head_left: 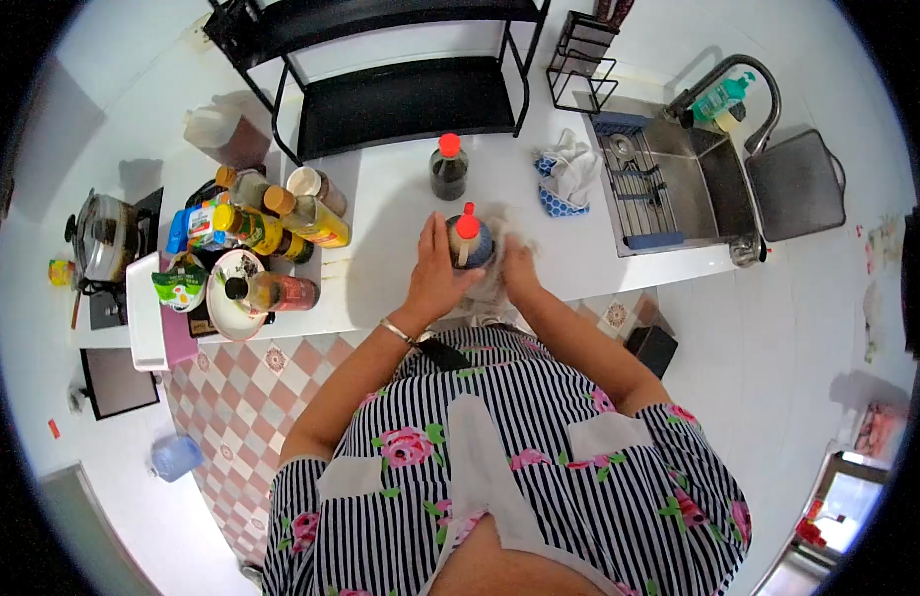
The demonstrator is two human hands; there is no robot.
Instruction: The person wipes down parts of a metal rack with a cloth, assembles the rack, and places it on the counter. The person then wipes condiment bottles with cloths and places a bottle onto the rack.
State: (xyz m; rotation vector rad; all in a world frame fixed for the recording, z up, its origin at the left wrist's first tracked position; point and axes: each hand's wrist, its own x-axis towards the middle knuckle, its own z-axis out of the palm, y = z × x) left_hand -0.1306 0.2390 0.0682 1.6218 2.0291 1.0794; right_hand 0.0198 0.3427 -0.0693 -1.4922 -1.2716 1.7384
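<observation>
My left hand (pixel 439 270) is wrapped round a dark bottle (pixel 469 239) with a red spouted cap, near the counter's front edge. On the bottle's right side, my right hand (pixel 520 270) is closed on a greyish-white cloth (pixel 494 283), which lies against the bottle. Just behind stands a second dark bottle (pixel 448 174) with a red cap, touched by neither hand.
A black two-tier rack (pixel 405 104) stands at the back. Several bottles, a bowl (pixel 231 316) and a pot (pixel 106 238) are at left. To the right lie a white and blue cloth (pixel 567 177) and the sink (pixel 683 164).
</observation>
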